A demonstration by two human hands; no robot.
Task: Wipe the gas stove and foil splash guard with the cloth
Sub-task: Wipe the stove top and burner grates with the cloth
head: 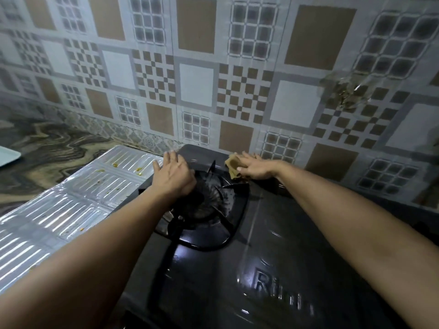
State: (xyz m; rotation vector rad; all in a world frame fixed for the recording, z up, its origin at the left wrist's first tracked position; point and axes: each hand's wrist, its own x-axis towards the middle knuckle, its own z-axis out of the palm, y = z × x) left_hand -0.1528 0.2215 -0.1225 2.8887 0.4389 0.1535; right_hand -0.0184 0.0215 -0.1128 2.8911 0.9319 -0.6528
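Observation:
A dark gas stove (273, 233) fills the lower middle, with a black burner grate (209, 210) at its far left part. My right hand (255, 167) presses a brownish cloth (234, 166) flat against the stove's far edge, near the wall. My left hand (174, 173) lies with straight fingers on the stove's far left corner, beside the grate. The silver foil splash guard (78, 198) lies flat to the left of the stove, with yellow food specks on it.
A patterned tile wall (213, 79) rises directly behind the stove. A marbled countertop (47, 150) extends to the left, with a pale tray corner (8, 155) at the left edge. A transparent hook (344, 91) sticks on the wall at the right.

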